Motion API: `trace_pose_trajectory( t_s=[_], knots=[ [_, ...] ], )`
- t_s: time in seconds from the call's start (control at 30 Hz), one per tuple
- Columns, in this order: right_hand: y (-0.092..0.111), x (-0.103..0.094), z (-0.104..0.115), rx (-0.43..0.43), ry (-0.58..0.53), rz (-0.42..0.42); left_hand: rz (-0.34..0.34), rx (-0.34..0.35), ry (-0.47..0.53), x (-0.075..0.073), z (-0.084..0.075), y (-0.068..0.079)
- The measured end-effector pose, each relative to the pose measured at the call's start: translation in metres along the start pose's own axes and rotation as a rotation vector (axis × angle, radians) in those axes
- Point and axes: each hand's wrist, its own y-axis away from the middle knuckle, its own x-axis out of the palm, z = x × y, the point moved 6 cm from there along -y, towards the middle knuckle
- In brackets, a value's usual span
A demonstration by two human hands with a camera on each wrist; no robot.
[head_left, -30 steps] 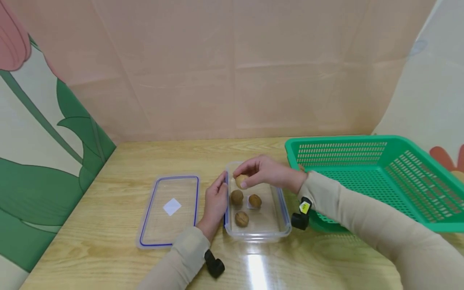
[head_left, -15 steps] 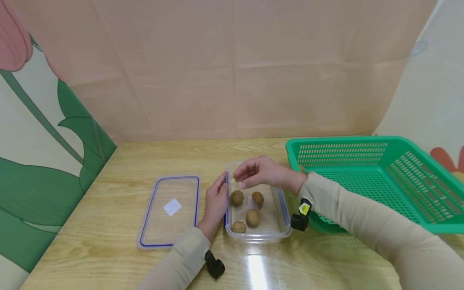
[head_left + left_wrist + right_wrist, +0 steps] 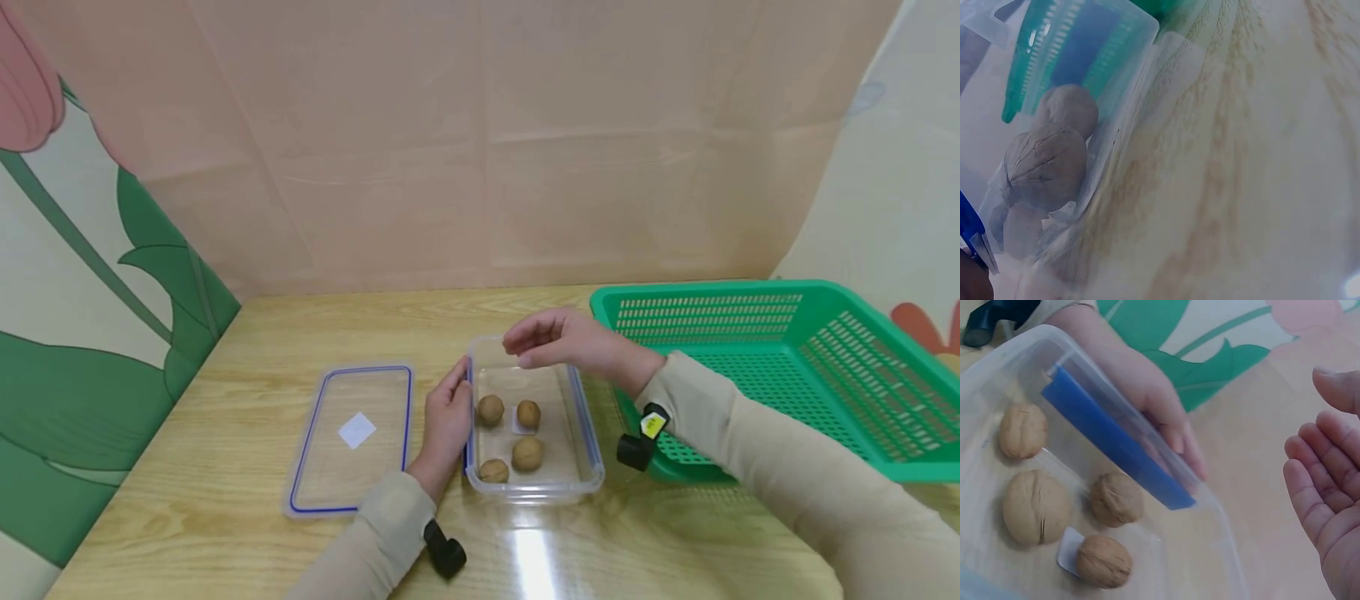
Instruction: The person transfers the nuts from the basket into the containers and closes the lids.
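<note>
Right hand [image 3: 572,343], thumb apart from loosely bent fingers, hovers above the far end of the clear box [image 3: 590,433]; left hand [image 3: 447,417] rests against its outer left wall, fingers extended. Four walnuts [image 3: 527,455] sit on the box floor. Lid [image 3: 347,471] lies left, green basket [image 3: 712,289] right.

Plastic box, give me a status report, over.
Left grip against plastic box; right grip empty, above its far end. Four walnuts inside. Lid off; only right grip over the opening.
</note>
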Motion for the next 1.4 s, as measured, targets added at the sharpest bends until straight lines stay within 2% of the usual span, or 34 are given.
trace_pose_trajectory(
  t_s=[0.2,0.27,0.43,0.5,0.67,1.0,1.17,1.4],
  knots=[
    [0.009,-0.019,0.000,-0.046,-0.007,-0.074,-0.002,-0.019,0.018,0.000,0.000,0.000],
    [0.013,-0.025,-0.002,-0.059,-0.030,-0.080,0.002,-0.031,0.014,0.000,-0.009,0.004],
    [0.027,-0.041,0.001,-0.115,-0.076,-0.101,-0.002,-0.046,0.011,0.000,-0.008,0.005],
    [0.034,-0.048,0.002,-0.136,-0.082,-0.117,-0.005,-0.043,0.013,0.000,0.002,0.001],
    [0.049,-0.069,-0.001,-0.154,-0.074,-0.150,0.000,-0.039,0.000,0.000,0.001,0.002],
    [0.068,-0.094,-0.013,-0.214,-0.045,-0.143,0.003,-0.033,-0.005,0.000,0.000,0.001],
    [0.073,-0.107,-0.024,-0.186,0.012,-0.145,0.006,-0.038,-0.007,-0.001,0.001,0.001],
    [0.081,-0.126,-0.039,-0.077,0.105,-0.190,0.005,-0.036,-0.020,-0.001,0.001,0.001]
  ],
)
